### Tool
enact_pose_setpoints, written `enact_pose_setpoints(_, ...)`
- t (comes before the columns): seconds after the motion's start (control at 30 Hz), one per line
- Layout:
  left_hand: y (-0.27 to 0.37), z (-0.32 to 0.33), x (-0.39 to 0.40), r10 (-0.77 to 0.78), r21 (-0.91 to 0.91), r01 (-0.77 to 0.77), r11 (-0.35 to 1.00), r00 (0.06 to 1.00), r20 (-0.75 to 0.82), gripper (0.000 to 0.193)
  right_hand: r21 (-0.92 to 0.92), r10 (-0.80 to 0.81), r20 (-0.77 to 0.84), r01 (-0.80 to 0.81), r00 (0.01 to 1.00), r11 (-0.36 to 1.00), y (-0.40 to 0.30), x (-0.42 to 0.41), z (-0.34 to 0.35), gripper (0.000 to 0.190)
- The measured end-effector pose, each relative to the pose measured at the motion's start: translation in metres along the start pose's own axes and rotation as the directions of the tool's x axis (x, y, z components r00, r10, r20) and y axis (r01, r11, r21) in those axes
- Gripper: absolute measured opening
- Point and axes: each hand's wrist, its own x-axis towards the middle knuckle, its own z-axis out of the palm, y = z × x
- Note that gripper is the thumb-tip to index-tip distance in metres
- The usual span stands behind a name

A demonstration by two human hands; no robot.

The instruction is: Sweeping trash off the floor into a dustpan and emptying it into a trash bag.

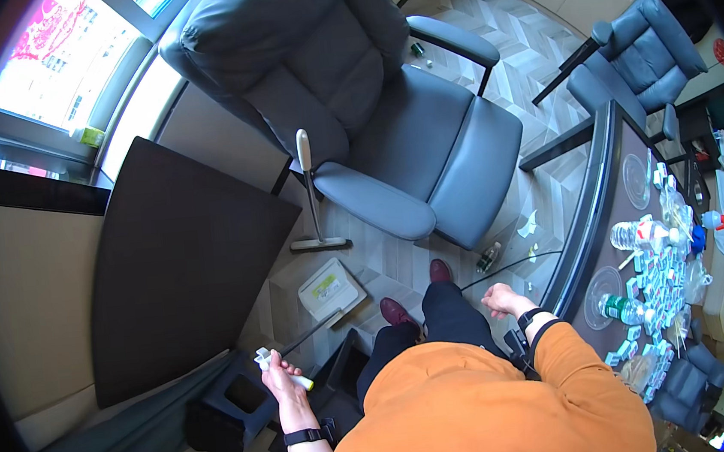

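Note:
My left hand (278,377) is wrapped around the white handle (262,359) of a long-handled dustpan. The dark pole runs from it to the white pan (330,287), which is at floor level in front of my shoes and bears a yellow-green label. Near the table's edge hangs my right hand (505,300), its fingers loosely curled with nothing visible in them. A broom (319,243) with a grey pole and white grip stands upright against the grey armchair (369,193), bristles on the floor. A plastic bottle (488,257) and torn white paper (528,224) lie on the floor.
On my right, a mahjong table (616,220) bears many tiles (655,291), water bottles (624,309) and clear plastic lids (636,181). A black cable (511,268) crosses the floor. A dark board (179,274) leans at the left beside a dark bin-like container (238,398). Another armchair (638,66) stands farther off.

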Motion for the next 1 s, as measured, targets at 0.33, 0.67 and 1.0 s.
enact_pose_setpoints(0.33, -0.015, -0.019, 0.043, 0.194, 0.379, -0.100, 0.920, 0.956, -0.219, 0.020, 0.191, 0.249, -0.134, -0.222, 0.959, 0.956, 0.037, 0.168, -0.013, 0.018)
enact_pose_setpoints(0.67, -0.016, -0.020, 0.017, 0.270, 0.375, -0.166, 0.912, 0.931, -0.245, 0.021, 0.043, -0.010, -0.226, 0.020, 0.974, 0.999, 0.148, 0.459, 0.032, 0.040)
enact_pose_setpoints(1.0, -0.018, 0.020, 0.007, 0.236, 0.505, -0.077, 0.860, 0.937, -0.259, 0.017, 0.537, 0.355, -0.195, -0.203, 0.914, 0.819, 0.126, 0.577, 0.056, 0.042)
